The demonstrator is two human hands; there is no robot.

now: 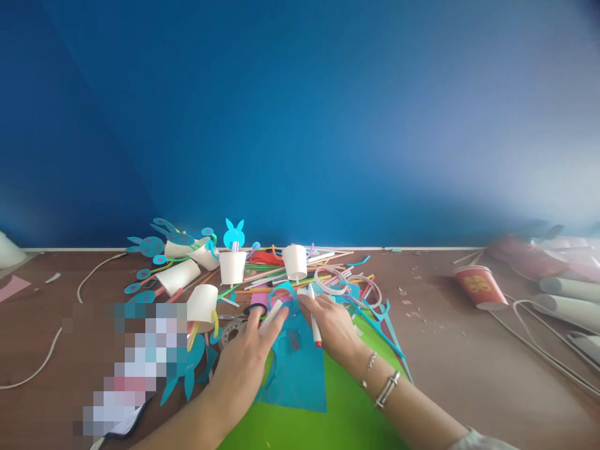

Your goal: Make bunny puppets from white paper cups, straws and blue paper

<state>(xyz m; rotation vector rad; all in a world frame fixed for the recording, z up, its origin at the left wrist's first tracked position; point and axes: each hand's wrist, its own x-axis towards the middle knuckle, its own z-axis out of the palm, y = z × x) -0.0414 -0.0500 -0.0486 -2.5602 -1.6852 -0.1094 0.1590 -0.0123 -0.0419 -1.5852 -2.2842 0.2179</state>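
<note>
My left hand (pixel 250 350) is closed around a short white stick-like piece (pixel 270 317) whose kind I cannot make out. A white marker with a red end (pixel 315 328) is held in my right hand (pixel 335 325), its tip pointing away from me. Both hands are over a blue paper sheet (pixel 300 384) with curved cuts in it. The sheet lies on a green board (pixel 347 415). Blue paper scraps (pixel 382 331) lie to the right of my right hand. Close to my left fingers is a roll of clear tape (pixel 232 333), partly hidden.
White paper cups with straws and blue paper rabbit heads stand or lie at the back left, one cup (pixel 233 269) upright. Loose straws and tape rings (pixel 331 280) are piled behind my hands. A red paper cup (pixel 479 287) lies tilted at right, by a white cable (pixel 525 334).
</note>
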